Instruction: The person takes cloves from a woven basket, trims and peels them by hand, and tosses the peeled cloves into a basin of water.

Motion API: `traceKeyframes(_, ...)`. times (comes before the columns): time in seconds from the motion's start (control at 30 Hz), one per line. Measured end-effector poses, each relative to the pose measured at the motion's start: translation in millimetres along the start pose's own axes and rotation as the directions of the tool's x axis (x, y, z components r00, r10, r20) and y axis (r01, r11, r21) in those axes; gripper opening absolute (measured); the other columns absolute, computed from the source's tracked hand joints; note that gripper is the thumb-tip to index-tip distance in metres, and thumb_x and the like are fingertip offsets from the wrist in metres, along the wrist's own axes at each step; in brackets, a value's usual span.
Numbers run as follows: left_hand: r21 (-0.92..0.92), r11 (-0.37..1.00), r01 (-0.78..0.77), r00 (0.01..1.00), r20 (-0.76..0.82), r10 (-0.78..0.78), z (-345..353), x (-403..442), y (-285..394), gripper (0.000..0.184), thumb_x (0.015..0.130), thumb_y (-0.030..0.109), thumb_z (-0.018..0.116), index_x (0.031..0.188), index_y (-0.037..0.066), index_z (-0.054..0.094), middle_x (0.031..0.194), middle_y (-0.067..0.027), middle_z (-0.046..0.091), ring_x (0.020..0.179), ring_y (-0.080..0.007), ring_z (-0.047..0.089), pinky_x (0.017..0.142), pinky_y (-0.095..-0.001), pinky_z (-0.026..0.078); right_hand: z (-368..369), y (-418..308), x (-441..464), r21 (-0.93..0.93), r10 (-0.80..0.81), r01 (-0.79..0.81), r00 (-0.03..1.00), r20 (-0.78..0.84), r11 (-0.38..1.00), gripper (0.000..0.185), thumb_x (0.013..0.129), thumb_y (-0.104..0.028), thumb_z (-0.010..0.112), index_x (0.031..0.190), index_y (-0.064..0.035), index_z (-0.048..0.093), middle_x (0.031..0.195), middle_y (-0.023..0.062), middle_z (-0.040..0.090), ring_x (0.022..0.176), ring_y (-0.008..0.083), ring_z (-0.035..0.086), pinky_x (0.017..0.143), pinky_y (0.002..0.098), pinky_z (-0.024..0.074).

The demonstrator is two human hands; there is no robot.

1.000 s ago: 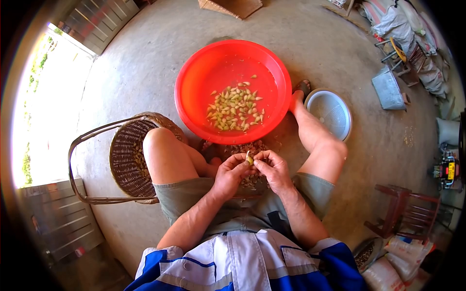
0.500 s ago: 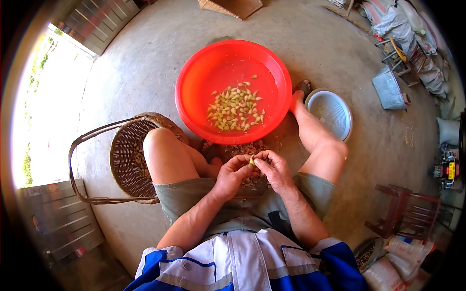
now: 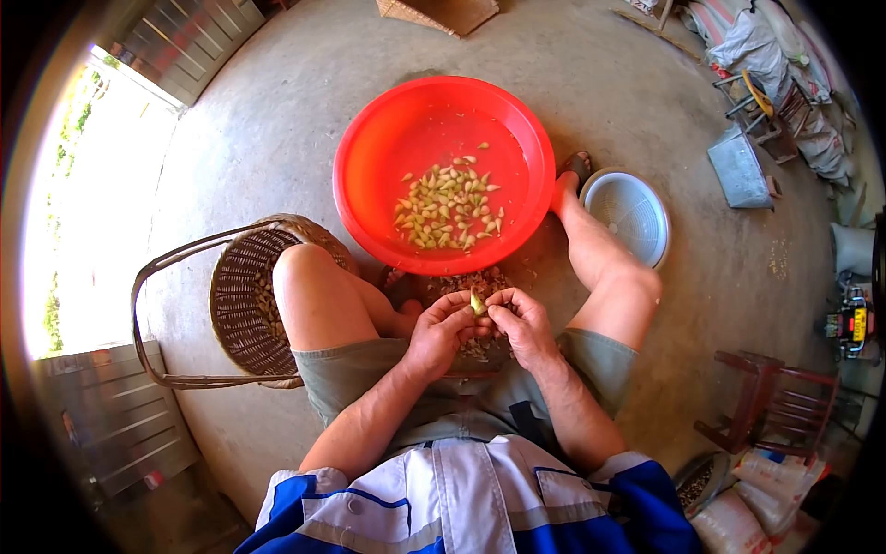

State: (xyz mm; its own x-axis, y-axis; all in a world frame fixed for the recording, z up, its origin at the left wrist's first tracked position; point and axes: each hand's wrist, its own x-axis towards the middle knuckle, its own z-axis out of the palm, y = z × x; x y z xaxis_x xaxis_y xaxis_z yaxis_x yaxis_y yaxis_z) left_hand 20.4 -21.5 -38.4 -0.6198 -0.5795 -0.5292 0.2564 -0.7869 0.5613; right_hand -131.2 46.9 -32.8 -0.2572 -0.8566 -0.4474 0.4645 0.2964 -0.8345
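Between my fingertips is a small pale green bulb [image 3: 477, 303], its tip pointing up. My left hand [image 3: 437, 337] pinches it from the left, and my right hand [image 3: 526, 331] has its fingertips closed on its other side. Just beyond my hands stands a large red basin [image 3: 346, 175] with many similar bulbs [image 3: 446, 208] lying in it. Brown peelings [image 3: 471, 283] are scattered on the floor below my hands, partly hidden by them.
A wicker basket [image 3: 242, 319] with a long handle stands beside my left knee. By my right foot is a pale blue strainer [image 3: 628, 217]. Farther right are a metal tub [image 3: 738, 171], a wooden chair [image 3: 771, 402] and sacks [image 3: 752, 51].
The bulb has turned between my fingers and shows more of its pale green side. Both hands have shifted only slightly.
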Motion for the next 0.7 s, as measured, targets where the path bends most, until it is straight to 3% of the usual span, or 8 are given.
traceKeyframes(0.2, -0.058, 0.994, 0.090, 0.996, 0.022, -0.089, 1.4, -1.8, 6.3, 0.026, 0.097, 0.012, 0.050, 0.121, 0.001, 0.051, 0.106, -0.0094, 0.063, 0.089, -0.0194, 0.065, 0.075, -0.0302, 0.055, -0.9, -9.1, -0.1, -0.145, -0.117, 0.117, 0.993, 0.009, 0.983, 0.010, 0.087, -0.006, 0.063, 0.097, -0.0033, 0.061, 0.081, -0.0032, 0.055, 0.069, 0.0029, 0.048, 0.062, 0.0181, 0.0419)
traceKeyframes(0.27, -0.053, 0.995, 0.088, 0.996, 0.016, -0.087, 1.9, -2.3, 6.1, 0.026, 0.097, 0.012, 0.050, 0.121, 0.001, 0.052, 0.106, -0.0088, 0.063, 0.090, -0.0184, 0.065, 0.074, -0.0298, 0.055, -0.6, -5.7, 0.6, -0.235, -0.228, 0.233, 0.972, 0.047, 0.944, 0.013, 0.085, -0.003, 0.065, 0.098, -0.0027, 0.061, 0.084, -0.0015, 0.056, 0.071, 0.0035, 0.050, 0.064, 0.0190, 0.0432)
traceKeyframes(0.4, -0.027, 0.998, 0.060, 0.998, 0.001, -0.060, -1.3, -0.7, 2.7, 0.026, 0.097, 0.012, 0.050, 0.121, 0.003, 0.052, 0.109, -0.0076, 0.063, 0.093, -0.0169, 0.063, 0.075, -0.0286, 0.054, 11.1, -23.2, -5.7, -0.462, -0.345, 0.360, 0.931, 0.120, 0.810, 0.018, 0.081, 0.001, 0.068, 0.098, -0.0016, 0.062, 0.089, 0.0031, 0.058, 0.075, 0.0083, 0.055, 0.067, 0.0229, 0.0459)
traceKeyframes(0.43, -0.024, 0.998, 0.051, 0.999, -0.005, -0.051, -2.2, -0.5, 1.8, 0.026, 0.097, 0.011, 0.050, 0.121, 0.003, 0.053, 0.109, -0.0075, 0.062, 0.094, -0.0166, 0.063, 0.075, -0.0284, 0.054, 8.9, -17.1, -1.3, -0.524, -0.472, 0.489, 0.864, 0.177, 0.698, 0.014, 0.081, 0.001, 0.067, 0.093, -0.0031, 0.063, 0.086, 0.0030, 0.058, 0.075, 0.0093, 0.055, 0.063, 0.0236, 0.0449)
traceKeyframes(0.53, -0.019, 0.999, 0.036, 0.999, -0.023, -0.036, -3.5, -0.3, 0.1, 0.025, 0.097, 0.011, 0.051, 0.121, 0.004, 0.053, 0.108, -0.0070, 0.062, 0.093, -0.0165, 0.063, 0.076, -0.0282, 0.054, 7.1, -13.0, 2.9, -0.542, -0.550, 0.573, 0.804, 0.226, 0.615, 0.011, 0.080, 0.003, 0.066, 0.089, -0.0014, 0.062, 0.085, 0.0060, 0.058, 0.074, 0.0147, 0.056, 0.063, 0.0263, 0.0454)
traceKeyframes(0.7, -0.066, 0.998, -0.011, 1.000, -0.024, 0.009, -2.2, -0.1, -0.1, 0.025, 0.096, 0.010, 0.052, 0.120, 0.004, 0.053, 0.105, -0.0059, 0.062, 0.091, -0.0154, 0.062, 0.077, -0.0281, 0.053, 11.5, -17.9, -2.1, -0.554, -0.517, 0.545, 0.826, 0.226, 0.629, 0.009, 0.080, 0.005, 0.064, 0.085, 0.0006, 0.058, 0.085, 0.0093, 0.057, 0.074, 0.0199, 0.057, 0.064, 0.0288, 0.0462)
